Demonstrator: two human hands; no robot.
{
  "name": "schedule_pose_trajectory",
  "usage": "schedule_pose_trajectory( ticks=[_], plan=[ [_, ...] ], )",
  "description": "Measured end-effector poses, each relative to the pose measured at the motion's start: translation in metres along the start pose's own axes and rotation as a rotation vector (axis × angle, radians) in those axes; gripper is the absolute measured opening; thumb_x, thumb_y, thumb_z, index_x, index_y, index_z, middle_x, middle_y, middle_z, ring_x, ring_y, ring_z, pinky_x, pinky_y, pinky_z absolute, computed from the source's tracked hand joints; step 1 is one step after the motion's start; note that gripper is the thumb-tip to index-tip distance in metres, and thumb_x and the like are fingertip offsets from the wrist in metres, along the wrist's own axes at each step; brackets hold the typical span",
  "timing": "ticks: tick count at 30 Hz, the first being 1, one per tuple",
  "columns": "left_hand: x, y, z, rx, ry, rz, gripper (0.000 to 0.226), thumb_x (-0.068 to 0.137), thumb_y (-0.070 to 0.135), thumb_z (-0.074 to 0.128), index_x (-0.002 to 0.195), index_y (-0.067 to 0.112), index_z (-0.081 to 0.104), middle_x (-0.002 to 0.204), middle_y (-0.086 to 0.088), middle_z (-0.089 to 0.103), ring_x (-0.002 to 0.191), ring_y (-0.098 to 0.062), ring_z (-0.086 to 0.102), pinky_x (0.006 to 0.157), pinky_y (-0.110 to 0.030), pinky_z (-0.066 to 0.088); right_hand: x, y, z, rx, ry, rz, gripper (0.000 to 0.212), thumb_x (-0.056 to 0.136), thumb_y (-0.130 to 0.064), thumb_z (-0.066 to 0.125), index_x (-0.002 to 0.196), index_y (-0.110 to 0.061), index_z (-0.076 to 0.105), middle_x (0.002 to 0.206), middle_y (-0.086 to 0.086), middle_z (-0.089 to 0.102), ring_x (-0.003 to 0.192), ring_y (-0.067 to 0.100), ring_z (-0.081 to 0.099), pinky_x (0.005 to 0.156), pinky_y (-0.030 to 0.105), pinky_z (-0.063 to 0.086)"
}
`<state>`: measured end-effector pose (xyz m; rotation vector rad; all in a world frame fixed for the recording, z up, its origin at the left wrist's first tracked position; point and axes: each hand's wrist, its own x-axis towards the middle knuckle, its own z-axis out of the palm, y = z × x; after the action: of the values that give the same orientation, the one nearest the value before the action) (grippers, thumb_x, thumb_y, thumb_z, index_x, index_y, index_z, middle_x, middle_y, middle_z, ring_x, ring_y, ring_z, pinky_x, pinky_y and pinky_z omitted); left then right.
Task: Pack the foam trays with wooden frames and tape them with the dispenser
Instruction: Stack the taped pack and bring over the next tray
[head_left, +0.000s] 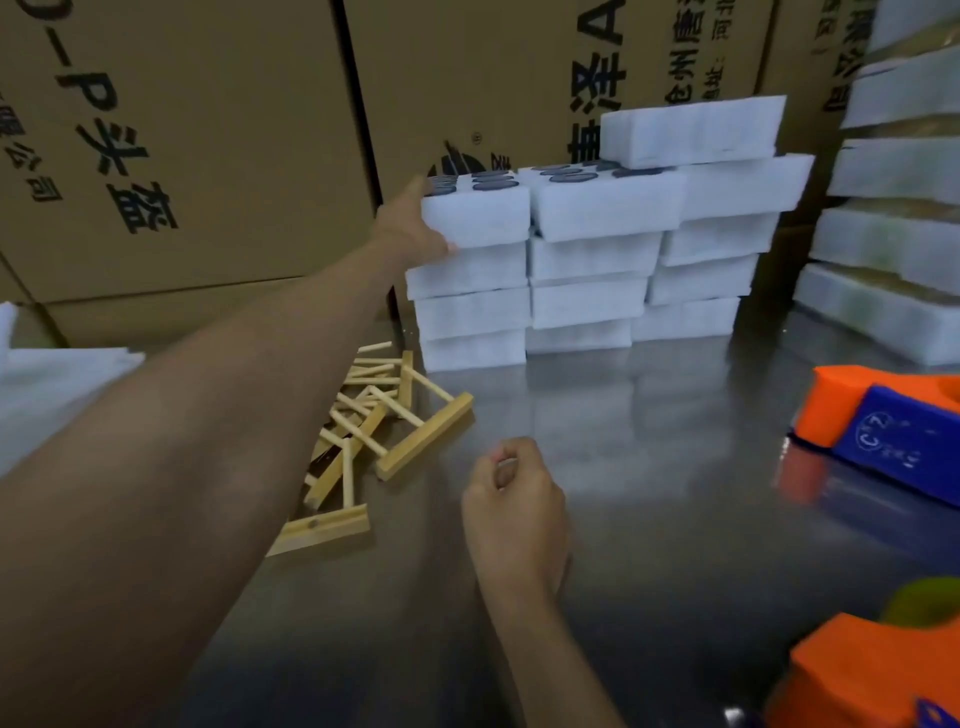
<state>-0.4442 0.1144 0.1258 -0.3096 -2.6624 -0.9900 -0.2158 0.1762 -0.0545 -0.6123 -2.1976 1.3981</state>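
left hand (410, 228) grips top foam tray (475, 218) | right hand (511, 499) fisted, empty | wooden frames (363, 431) loose, tape dispenser (893, 431) untouched | early stage

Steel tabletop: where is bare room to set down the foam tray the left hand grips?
The bare steel tabletop lies open between the white foam tray stacks, the pile of wooden frames, the orange-and-blue tape dispenser and the curled right hand. It is crowded at the back and the left.

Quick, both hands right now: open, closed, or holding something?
Left hand: gripping the top foam tray of the leftmost stack.
Right hand: fingers curled into a loose fist above the table, holding nothing visible.
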Motion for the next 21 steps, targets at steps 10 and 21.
schedule_pose_trajectory(
  ticks=[10, 21],
  plan=[
    [-0.102, -0.008, -0.041, -0.126, 0.211, 0.135, 0.054, 0.071, 0.016, 0.08, 0.118, 0.026, 0.057, 0.108, 0.004, 0.06, 0.097, -0.018, 0.055, 0.062, -0.017, 0.038, 0.007, 0.001, -0.002, 0.068, 0.035, -0.015, 0.015, 0.092, -0.029, 0.048, 0.078, -0.024, 0.053, 0.066, -0.014, 0.054, 0.064, 0.014, 0.051, 0.055, 0.029, 0.033],
    [-0.358, -0.074, -0.054, -0.188, 0.163, 0.021, 0.057, 0.065, 0.029, 0.085, 0.109, 0.051, 0.054, 0.102, 0.014, 0.063, 0.098, -0.013, 0.057, 0.07, -0.023, 0.042, -0.004, 0.004, -0.046, 0.762, -0.224, 0.212, 0.029, 0.101, -0.031, 0.039, 0.114, -0.016, 0.059, 0.112, 0.007, 0.067, 0.111, 0.021, 0.057, 0.092, 0.028, 0.042]
  ],
)
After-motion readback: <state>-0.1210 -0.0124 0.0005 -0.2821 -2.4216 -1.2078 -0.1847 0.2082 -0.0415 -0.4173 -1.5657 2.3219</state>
